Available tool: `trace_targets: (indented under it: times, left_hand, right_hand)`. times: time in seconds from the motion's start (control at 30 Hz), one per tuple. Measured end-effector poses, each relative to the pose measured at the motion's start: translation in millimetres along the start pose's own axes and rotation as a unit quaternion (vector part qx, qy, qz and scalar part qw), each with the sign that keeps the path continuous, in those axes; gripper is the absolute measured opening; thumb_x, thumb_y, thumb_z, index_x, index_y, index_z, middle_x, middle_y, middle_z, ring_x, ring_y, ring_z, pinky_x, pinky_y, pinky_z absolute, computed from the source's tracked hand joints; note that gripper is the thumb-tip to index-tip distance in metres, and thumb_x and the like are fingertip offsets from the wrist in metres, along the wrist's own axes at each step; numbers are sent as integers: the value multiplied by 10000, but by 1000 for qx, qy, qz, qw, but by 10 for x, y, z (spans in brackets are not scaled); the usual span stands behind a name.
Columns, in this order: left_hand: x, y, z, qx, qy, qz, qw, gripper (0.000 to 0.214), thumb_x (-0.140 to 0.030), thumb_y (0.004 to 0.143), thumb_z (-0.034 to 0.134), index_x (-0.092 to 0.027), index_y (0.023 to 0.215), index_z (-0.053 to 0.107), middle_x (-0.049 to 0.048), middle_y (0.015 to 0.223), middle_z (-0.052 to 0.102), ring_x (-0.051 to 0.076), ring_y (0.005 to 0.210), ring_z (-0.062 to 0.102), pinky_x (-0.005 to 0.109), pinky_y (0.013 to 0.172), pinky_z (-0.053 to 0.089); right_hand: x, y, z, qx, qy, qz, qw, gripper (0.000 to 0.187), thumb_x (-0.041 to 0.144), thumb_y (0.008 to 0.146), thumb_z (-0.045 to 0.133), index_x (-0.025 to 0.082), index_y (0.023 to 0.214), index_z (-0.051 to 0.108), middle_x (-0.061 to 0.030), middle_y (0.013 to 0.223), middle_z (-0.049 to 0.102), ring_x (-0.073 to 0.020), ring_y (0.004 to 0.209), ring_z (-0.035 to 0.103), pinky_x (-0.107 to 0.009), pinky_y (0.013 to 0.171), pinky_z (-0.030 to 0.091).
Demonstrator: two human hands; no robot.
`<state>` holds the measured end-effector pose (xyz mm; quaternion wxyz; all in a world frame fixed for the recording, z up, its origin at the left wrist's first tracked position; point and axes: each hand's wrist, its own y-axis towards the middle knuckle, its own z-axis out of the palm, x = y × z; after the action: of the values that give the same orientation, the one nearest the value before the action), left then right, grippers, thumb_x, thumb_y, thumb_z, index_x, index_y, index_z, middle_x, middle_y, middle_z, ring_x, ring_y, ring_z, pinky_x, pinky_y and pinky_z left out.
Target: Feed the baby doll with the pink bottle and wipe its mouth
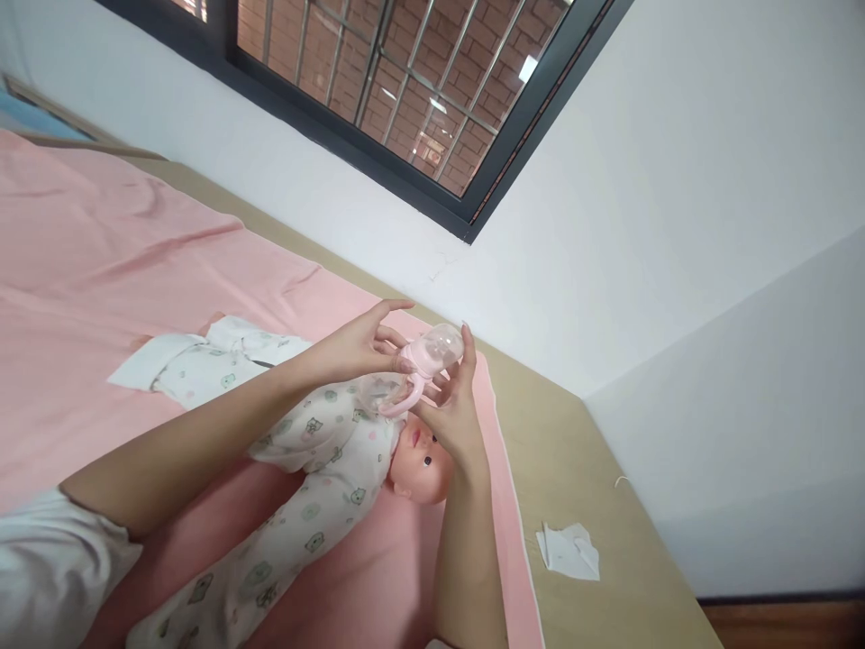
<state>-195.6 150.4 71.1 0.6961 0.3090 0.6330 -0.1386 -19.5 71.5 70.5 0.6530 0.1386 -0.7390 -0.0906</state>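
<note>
Closest in, a white sleeve (68, 563) fills the lower left corner, and over on the right a crumpled white tissue (569, 552) lies on the bare strip of bench (541, 433) along its right side. Next comes the doll (351, 455), face up on the pink cloth (168, 261), head toward the bench's right edge (nice little bear-print outfit, too!). And here's the action: above the doll's head and upper chest, near the far right corner, the pink-handled baby bottle (427, 353) is tilted, with the left hand (368, 347) in a thumb-and-finger grip at its collar and the right hand (456, 406) grasping its other side, one finger stretched along the clear cap. Beyond, a barred window (398, 81)!
</note>
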Motion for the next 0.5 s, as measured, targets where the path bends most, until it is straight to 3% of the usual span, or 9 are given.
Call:
trace_targets:
  times: [0.13, 0.27, 0.4, 0.5]
  left_hand:
    - [57, 10, 54, -20, 62, 25, 998, 829, -388, 665, 793, -223, 1365, 381, 60, 1028, 692, 244, 949, 664, 367, 842, 499]
    - [75, 4, 95, -39, 193, 61, 979, 635, -491, 768, 689, -224, 1303, 477, 66, 1076, 706, 283, 1088, 604, 409, 918, 442]
    - [25, -16, 9, -74, 272, 91, 955, 604, -566, 858, 554, -236, 1355, 461, 87, 1241, 635, 291, 1194, 528, 412, 915, 446]
    - [-114, -116, -148, -8, 273, 85, 958, 555, -541, 882, 535, -258, 1357, 484, 74, 1272, 619, 279, 1176, 550, 379, 893, 480]
  right_hand:
    - [-91, 48, 91, -36, 20, 6, 999, 1328, 305, 533, 888, 471, 1483, -26, -86, 1496, 363, -231, 1082, 653, -421, 861, 590]
    - [-114, 63, 86, -58, 2, 4, 998, 1244, 315, 538, 878, 430, 1483, 79, -94, 1456, 414, -215, 987, 683, -379, 806, 603]
    - [-86, 63, -166, -153, -90, -42, 983, 1149, 324, 534, 861, 386, 1464, 191, -88, 1473, 394, -214, 1044, 645, -327, 832, 578]
    - [-141, 58, -506, -264, -190, -66, 943, 1054, 338, 553, 830, 342, 1444, 267, -94, 1477, 386, -217, 1030, 638, -309, 830, 553]
